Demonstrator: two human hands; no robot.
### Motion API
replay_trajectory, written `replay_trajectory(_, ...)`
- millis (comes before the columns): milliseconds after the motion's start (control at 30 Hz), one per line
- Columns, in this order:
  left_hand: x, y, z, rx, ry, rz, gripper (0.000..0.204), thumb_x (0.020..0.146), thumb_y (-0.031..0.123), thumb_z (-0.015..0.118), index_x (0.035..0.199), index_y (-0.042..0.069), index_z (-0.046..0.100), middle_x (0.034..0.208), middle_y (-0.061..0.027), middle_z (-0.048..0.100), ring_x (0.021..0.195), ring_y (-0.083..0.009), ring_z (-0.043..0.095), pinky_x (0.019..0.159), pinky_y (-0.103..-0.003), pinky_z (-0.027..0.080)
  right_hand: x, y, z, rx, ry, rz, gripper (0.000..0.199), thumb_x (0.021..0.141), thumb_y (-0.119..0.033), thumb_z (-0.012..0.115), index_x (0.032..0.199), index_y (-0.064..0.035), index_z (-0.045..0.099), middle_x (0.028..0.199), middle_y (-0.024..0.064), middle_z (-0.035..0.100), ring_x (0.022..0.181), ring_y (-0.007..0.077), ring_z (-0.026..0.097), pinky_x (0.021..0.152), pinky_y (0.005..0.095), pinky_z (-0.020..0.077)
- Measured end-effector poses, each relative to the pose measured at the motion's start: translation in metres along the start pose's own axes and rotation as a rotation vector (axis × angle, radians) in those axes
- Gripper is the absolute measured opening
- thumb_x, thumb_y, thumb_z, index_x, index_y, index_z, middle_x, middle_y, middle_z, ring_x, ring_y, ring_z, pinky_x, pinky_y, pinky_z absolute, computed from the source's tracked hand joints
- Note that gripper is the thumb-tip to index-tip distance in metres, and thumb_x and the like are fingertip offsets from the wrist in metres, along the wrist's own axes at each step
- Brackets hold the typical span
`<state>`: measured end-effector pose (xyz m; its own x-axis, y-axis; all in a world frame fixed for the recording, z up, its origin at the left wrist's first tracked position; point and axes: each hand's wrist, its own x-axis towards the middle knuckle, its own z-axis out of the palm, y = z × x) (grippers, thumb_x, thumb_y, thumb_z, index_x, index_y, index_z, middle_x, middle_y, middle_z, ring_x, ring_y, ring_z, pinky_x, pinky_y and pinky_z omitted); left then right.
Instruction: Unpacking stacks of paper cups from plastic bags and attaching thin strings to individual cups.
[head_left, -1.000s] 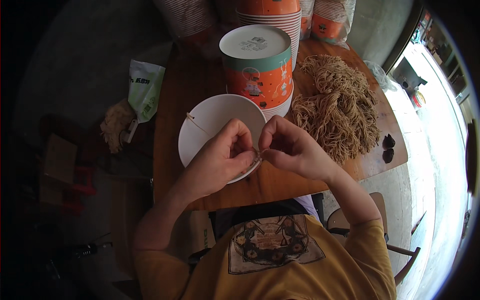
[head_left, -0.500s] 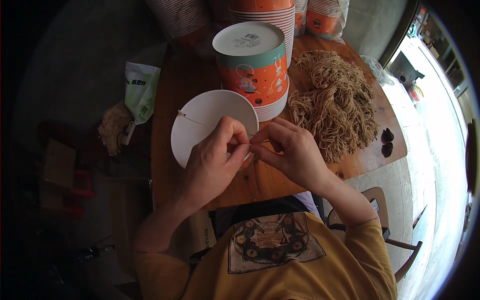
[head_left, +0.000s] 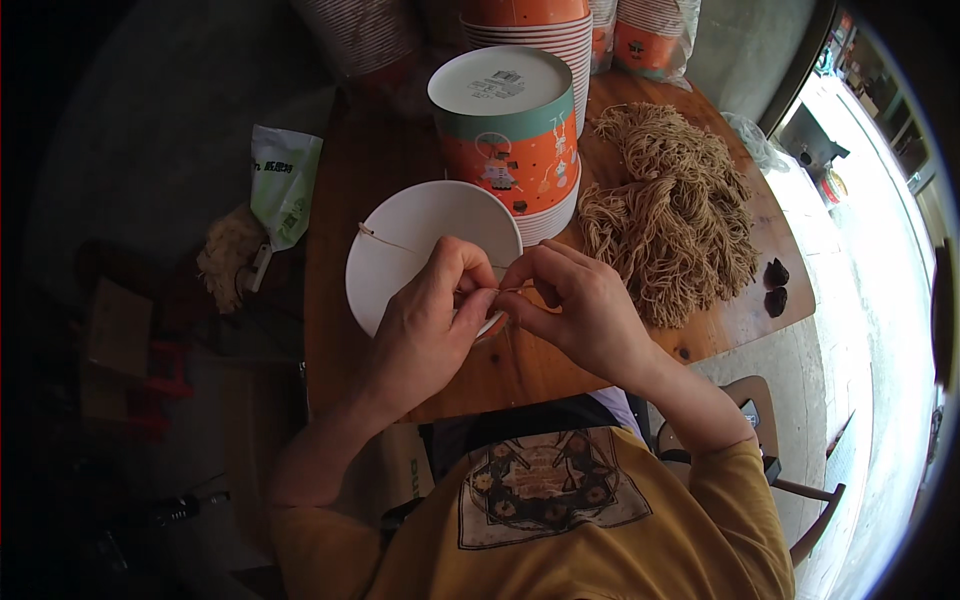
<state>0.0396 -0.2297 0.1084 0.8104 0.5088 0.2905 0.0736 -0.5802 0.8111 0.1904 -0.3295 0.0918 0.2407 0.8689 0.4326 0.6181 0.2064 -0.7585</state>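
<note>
A white-lined paper bucket (head_left: pixel 378 285) lies tilted on the table with its mouth toward me. A thin tan string (head_left: pixel 388 241) is fixed through its left wall and runs across the mouth toward my fingers. At the bucket's near right rim, my left hand (head_left: pixel 425 320) is closed, thumb and index finger pinched on the string. Facing it, my right hand (head_left: pixel 585 305) is closed in a pinch too, its fingertips meeting the left ones on the string. The string's end and any hole at this rim are hidden behind the fingers.
Behind the bucket stands a stack of upturned orange and green paper buckets (head_left: pixel 505 150). A heap of tan strings (head_left: pixel 680 220) lies to the right, with dark sunglasses (head_left: pixel 775 287) beside it. Bagged buckets (head_left: pixel 650 40) stand at the back. The wooden table (head_left: pixel 345 150) has a curved edge.
Both hands stay at the bucket's rim, with only a small shift of the fingertips. The whole view has moved slightly.
</note>
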Motion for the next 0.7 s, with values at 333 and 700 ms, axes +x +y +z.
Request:
replay_trajectory(333, 0.002, 0.0, -0.009, -0.076, 0.08, -0.084, 0.016, 0.087, -0.005, 0.051, 0.1, 0.002, 0.045, 0.088, -0.0053, 0.053, 0.077, -0.0144, 0.059, 0.07, -0.028, 0.049, 0.0, 0.0, 0.004, 0.121, -0.044, 0.128, 0.013, 0.076, -0.009, 0.066, 0.085, -0.0035, 0.058, 0.068, 0.0009, 0.046, 0.056, 0.0077, 0.04, 0.052, 0.0244, 0.0362)
replay_trajectory(700, -0.003, 0.009, -0.003, 0.045, -0.071, -0.205, 0.016, 0.087, 0.002, 0.058, 0.104, 0.002, 0.057, 0.082, -0.0009, 0.055, 0.071, -0.006, 0.051, 0.064, -0.022, 0.045, 0.001, -0.004, 0.002, 0.086, -0.064, 0.139, 0.013, 0.077, -0.008, 0.063, 0.086, -0.002, 0.056, 0.076, 0.0107, 0.058, 0.065, 0.0246, 0.06, 0.059, 0.0341, 0.0472)
